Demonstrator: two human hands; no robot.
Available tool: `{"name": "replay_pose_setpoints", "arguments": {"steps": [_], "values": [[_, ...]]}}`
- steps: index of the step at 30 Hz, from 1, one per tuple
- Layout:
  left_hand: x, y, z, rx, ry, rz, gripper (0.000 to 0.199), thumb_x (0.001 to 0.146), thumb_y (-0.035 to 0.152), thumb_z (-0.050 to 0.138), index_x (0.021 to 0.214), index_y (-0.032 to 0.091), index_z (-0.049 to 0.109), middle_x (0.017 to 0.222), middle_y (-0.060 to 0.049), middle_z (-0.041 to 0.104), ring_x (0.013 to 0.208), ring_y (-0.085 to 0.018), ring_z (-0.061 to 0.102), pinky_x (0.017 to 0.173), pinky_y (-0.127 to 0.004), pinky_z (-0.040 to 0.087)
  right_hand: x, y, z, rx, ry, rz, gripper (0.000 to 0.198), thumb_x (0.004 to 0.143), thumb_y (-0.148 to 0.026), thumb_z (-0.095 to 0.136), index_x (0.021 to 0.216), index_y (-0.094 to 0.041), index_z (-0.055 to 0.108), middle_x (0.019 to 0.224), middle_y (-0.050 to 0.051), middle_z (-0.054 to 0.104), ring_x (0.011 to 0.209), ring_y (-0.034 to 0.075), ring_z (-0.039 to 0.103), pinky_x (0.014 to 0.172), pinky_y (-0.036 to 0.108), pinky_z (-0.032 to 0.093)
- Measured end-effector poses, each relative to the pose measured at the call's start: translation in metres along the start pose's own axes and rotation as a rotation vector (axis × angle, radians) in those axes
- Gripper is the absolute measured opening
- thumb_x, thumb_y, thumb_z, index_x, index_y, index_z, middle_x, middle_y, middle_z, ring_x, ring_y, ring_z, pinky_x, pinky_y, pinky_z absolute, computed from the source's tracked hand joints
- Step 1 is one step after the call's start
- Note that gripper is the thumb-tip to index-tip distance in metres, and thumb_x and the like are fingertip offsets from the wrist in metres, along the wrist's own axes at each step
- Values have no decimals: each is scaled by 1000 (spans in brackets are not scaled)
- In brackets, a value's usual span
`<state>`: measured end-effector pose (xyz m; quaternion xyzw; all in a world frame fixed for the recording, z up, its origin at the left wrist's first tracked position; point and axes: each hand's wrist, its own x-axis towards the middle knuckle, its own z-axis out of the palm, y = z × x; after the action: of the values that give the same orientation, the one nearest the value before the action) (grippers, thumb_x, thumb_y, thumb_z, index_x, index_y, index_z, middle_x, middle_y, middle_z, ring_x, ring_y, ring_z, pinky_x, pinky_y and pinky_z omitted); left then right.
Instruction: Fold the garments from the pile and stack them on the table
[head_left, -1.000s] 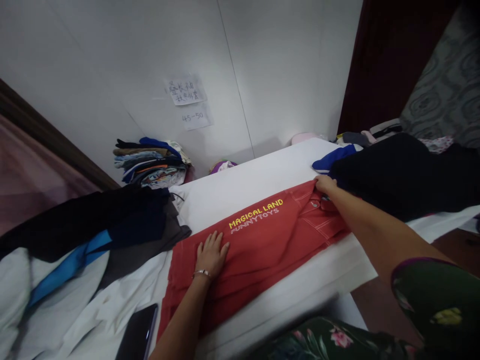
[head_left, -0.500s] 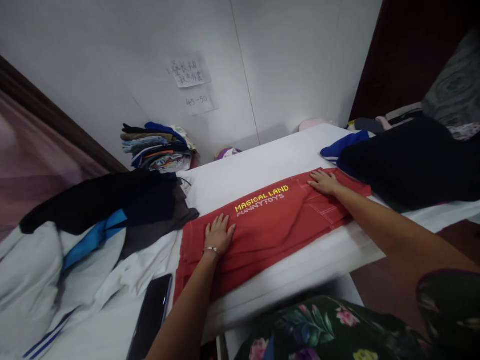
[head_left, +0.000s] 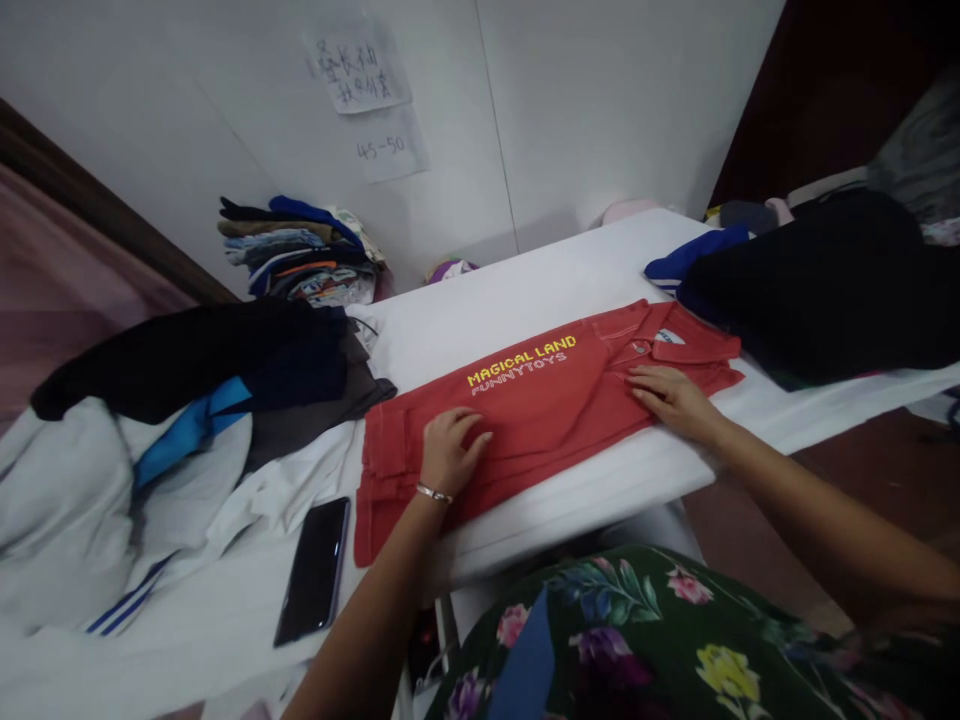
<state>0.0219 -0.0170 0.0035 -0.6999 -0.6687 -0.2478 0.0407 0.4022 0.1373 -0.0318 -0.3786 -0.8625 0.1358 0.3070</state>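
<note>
A red button-up jacket (head_left: 525, 430) with yellow and white lettering lies folded lengthwise on the white-covered table. Its collar, label and a button show at the right end. My left hand (head_left: 450, 450), with a bracelet at the wrist, rests on the jacket's left part, thumb apart and fingers slightly bent. Near the collar, my right hand (head_left: 671, 400) lies on the near side of the jacket with its fingers loosely spread. Neither hand visibly grips the cloth.
A black phone (head_left: 315, 570) lies at the left. Grey and white clothes (head_left: 60, 510) and dark garments (head_left: 195, 350) spread beyond it. Folded clothes stand in a stack (head_left: 300, 255) by the wall. Black clothing (head_left: 817, 290) is heaped at the right.
My right hand has moved nearer to me, uncovering the collar and button. My left hand has shifted slightly right, its fingers more bent. The view has tilted down.
</note>
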Motion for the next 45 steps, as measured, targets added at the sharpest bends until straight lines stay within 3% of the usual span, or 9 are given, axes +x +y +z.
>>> {"name": "replay_pose_setpoints", "arguments": {"steps": [3, 6, 16, 21, 28, 34, 39, 42, 45], "values": [[-23, 27, -2, -84, -35, 114, 23, 85, 38, 62, 96, 20, 71, 102, -8, 67, 97, -22, 60, 86, -39, 44, -16, -5, -3, 5, -24, -77, 33, 90, -39, 52, 116, -26, 68, 134, 8, 57, 128, 29, 47, 105, 54, 38], [-42, 37, 1, -131, -75, 135, 22, 82, 37, 66, 95, 20, 70, 102, -8, 66, 95, -21, 59, 82, -38, 45, -21, -6, -5, 19, -105, -174, 34, 87, -41, 57, 117, -28, 66, 135, 7, 57, 130, 30, 45, 106, 56, 36], [-51, 34, 3, -77, -110, 87, 19, 85, 29, 64, 101, 19, 68, 105, -9, 66, 97, -22, 59, 84, -38, 47, -12, -9, 0, 32, -97, -272, 24, 93, -32, 48, 100, -25, 70, 121, 7, 66, 121, 26, 55, 98, 49, 45], [-53, 27, -5, -8, -171, 168, 24, 85, 24, 61, 108, 19, 66, 110, -10, 66, 100, -23, 59, 86, -40, 48, -14, -1, 1, -59, -108, -301, 25, 92, -32, 48, 97, -23, 70, 123, 9, 65, 119, 28, 56, 97, 50, 45], [-57, 14, -22, 136, -258, 125, 47, 78, 3, 50, 118, 21, 64, 120, -11, 65, 108, -25, 58, 89, -44, 48, -18, 15, -5, -109, -137, -211, 32, 91, -36, 46, 111, -26, 69, 130, 7, 61, 124, 29, 52, 101, 53, 41], [-58, 0, -20, 165, -217, 47, 39, 82, 3, 47, 110, 21, 69, 114, -9, 70, 106, -24, 61, 89, -42, 49, -15, 14, -8, -89, -80, -156, 34, 91, -32, 43, 115, -29, 67, 121, 3, 67, 118, 25, 57, 104, 49, 40], [-65, -6, -20, 177, -225, 101, 42, 82, 3, 45, 112, 21, 68, 117, -8, 69, 109, -24, 61, 91, -44, 50, -19, 26, -6, -120, -69, -149, 36, 89, -26, 41, 111, -23, 69, 116, 9, 69, 114, 25, 60, 101, 46, 42], [-68, -12, -24, 156, -204, 122, 46, 80, 1, 44, 117, 19, 65, 118, -9, 68, 110, -22, 62, 93, -41, 50, -24, 40, -5, -219, -50, -112, 38, 87, -22, 40, 112, -23, 69, 120, 9, 67, 117, 25, 58, 101, 46, 40], [-72, -22, -28, 211, -122, 45, 51, 76, 0, 45, 121, 15, 62, 124, -12, 65, 114, -24, 60, 96, -43, 49, -27, 52, -9, -329, 21, -49, 39, 86, -22, 38, 109, -21, 69, 119, 10, 67, 117, 26, 58, 101, 47, 38]]}}
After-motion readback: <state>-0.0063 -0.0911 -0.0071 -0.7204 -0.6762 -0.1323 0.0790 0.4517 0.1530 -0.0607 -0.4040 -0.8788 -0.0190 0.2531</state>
